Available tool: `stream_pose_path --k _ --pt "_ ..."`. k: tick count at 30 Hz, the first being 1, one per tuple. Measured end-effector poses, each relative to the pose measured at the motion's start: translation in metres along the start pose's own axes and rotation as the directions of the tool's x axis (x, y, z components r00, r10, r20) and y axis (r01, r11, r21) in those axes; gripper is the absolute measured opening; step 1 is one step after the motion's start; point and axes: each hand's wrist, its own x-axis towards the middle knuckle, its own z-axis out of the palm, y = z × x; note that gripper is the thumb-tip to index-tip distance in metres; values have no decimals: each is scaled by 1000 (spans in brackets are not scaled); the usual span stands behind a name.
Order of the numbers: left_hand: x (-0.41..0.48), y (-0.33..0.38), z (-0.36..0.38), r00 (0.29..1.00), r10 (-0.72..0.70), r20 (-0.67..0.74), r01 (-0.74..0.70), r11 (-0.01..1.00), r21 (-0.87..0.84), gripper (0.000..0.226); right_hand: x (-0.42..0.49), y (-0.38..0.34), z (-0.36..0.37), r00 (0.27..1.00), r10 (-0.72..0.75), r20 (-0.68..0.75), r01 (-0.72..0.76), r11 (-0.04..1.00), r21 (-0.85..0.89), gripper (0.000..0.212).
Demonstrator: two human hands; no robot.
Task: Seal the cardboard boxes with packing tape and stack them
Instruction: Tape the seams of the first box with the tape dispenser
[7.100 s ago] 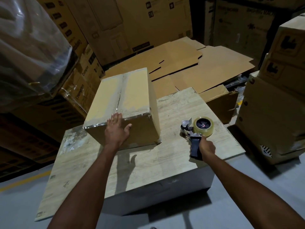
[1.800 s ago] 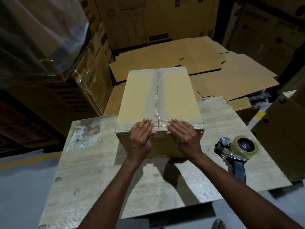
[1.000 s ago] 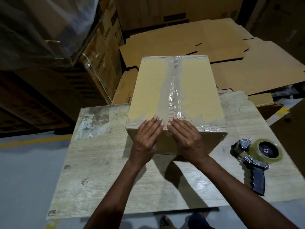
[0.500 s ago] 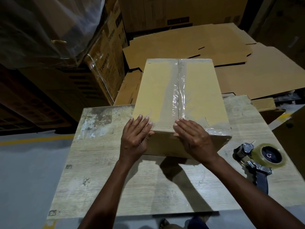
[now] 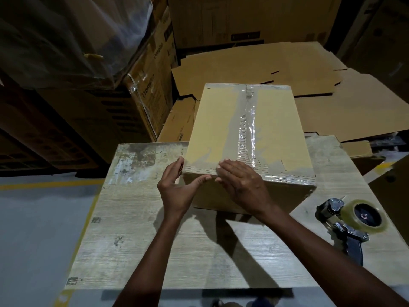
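Observation:
A closed cardboard box (image 5: 219,127) stands on the wooden table (image 5: 141,244), with clear tape (image 5: 251,129) along its top seam and over the near edge. My left hand (image 5: 177,191) cups the box's near left corner, fingers along the left side and thumb on the front face. My right hand (image 5: 241,185) lies flat over the near top edge, just left of the seam, pressing on it. The tape dispenser (image 5: 354,222) with its roll lies on the table at the right, apart from both hands.
Flattened cardboard sheets (image 5: 276,67) lie piled behind the table. Plastic-wrapped printed cartons (image 5: 152,85) are stacked at the left, and more big cartons (image 5: 243,16) stand along the back. A yellow floor line (image 5: 44,185) runs at the left.
My left hand has slid off the box top to the near left corner. My right hand has shifted left along the near edge. The dispenser has lain untouched since I set it down.

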Motion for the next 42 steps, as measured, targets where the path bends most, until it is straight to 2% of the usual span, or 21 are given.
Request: stream_pose_path --k 3,7,13,17,23,27,32,38,42 --pt "1 1 -3 993 -113 23 115 988 -102 81 -3 5 3 1000 7 -7 -7 1000 19 32" --pt "7 -4 -13 955 -274 110 294 918 -266 63 -2 9 -2 1000 23 8 -24 996 89 28" --pt "10 -5 -21 918 -341 200 393 845 -362 48 2 8 -14 994 22 103 -34 994 107 39" --pt "8 -7 -21 912 -360 194 409 815 -409 45 -7 10 -21 997 28 73 -28 1000 6 36" --pt "-1 -10 -16 939 -330 95 342 868 -360 28 -31 20 -23 998 -51 33 54 994 -96 38" --pt "-9 -7 -11 957 -289 10 283 930 -234 26 -31 18 -15 997 -66 -46 60 990 -125 35" --pt "-23 1 8 968 -143 -208 136 990 -48 25 -33 20 -8 990 -82 -111 67 989 -132 31" --pt "-26 -6 19 957 63 -285 -44 996 74 25 -34 23 -8 987 -113 -111 97 986 -136 33" --pt "-35 -4 32 930 97 -354 -49 989 142 24 -34 22 -4 987 -95 -129 79 989 -126 33"
